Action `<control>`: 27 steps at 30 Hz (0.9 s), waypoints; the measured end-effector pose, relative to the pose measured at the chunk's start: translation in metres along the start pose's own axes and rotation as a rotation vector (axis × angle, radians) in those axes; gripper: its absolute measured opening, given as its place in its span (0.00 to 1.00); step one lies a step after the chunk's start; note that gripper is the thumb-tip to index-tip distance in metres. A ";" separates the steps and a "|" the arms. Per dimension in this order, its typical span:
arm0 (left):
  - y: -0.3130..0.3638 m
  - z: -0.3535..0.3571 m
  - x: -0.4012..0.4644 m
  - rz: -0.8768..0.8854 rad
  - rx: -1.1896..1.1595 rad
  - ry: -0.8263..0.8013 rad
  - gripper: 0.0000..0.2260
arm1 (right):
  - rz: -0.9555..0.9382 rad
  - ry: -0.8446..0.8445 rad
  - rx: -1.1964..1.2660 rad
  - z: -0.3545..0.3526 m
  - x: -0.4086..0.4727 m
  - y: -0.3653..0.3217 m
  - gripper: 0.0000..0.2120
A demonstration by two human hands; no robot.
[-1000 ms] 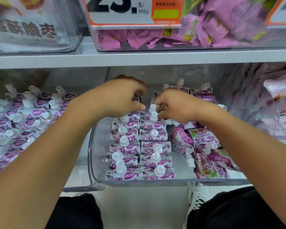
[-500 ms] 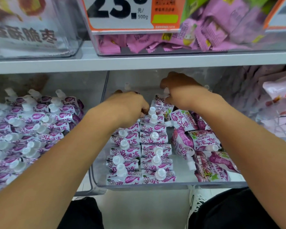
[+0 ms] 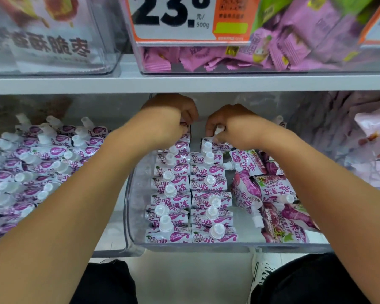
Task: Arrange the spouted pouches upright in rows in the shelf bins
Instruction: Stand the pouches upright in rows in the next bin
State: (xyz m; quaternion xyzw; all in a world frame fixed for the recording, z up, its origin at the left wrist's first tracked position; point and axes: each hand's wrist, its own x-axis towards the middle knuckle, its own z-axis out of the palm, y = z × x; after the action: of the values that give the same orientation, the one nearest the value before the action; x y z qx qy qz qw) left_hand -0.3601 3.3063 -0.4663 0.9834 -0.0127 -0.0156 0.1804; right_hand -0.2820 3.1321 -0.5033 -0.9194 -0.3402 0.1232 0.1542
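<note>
— Nearest? 
— Clear bin (image 3: 184, 245), two upright rows of spouted pouches (image 3: 191, 194) at its left; loose pouches (image 3: 270, 194) lying flat at right.
— Farther back?
— Left hand (image 3: 171, 119) curled on a pouch top at the left row's far end; right hand (image 3: 230, 126) pinching a capped pouch (image 3: 217, 141) at the right row's end.

Grey shelf board (image 3: 97, 83) across the upper part — clear bins on top, one of pink wrapped sweets (image 3: 228, 59) behind an orange price card (image 3: 184, 18). Below, a clear bin (image 3: 138, 242) with spouted pouches (image 3: 190, 194) upright in two rows, more lying loose on the right — beside it, another bin (image 3: 110, 252) of pouches.
</note>
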 end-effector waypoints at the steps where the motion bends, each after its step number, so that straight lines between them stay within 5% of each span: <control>1: -0.002 -0.003 0.001 -0.009 0.021 -0.035 0.14 | -0.012 0.025 0.082 0.001 0.000 0.000 0.07; 9: -0.003 0.015 0.010 0.029 0.423 -0.213 0.12 | 0.121 -0.012 0.574 0.008 -0.007 0.009 0.16; 14: -0.005 0.020 0.015 -0.005 0.365 -0.286 0.11 | 0.235 0.288 -0.031 -0.023 -0.009 0.030 0.18; 17: -0.007 0.023 0.016 -0.003 0.383 -0.297 0.12 | 0.282 0.274 -0.304 -0.018 -0.007 0.032 0.18; 27: -0.014 0.027 0.016 0.043 0.427 -0.245 0.10 | 0.305 0.089 -0.350 -0.007 -0.004 0.007 0.17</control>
State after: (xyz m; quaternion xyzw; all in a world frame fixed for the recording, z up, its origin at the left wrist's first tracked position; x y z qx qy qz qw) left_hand -0.3448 3.3089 -0.4968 0.9895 -0.0586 -0.1280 -0.0340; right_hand -0.2784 3.1233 -0.4984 -0.9774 -0.2062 0.0435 -0.0133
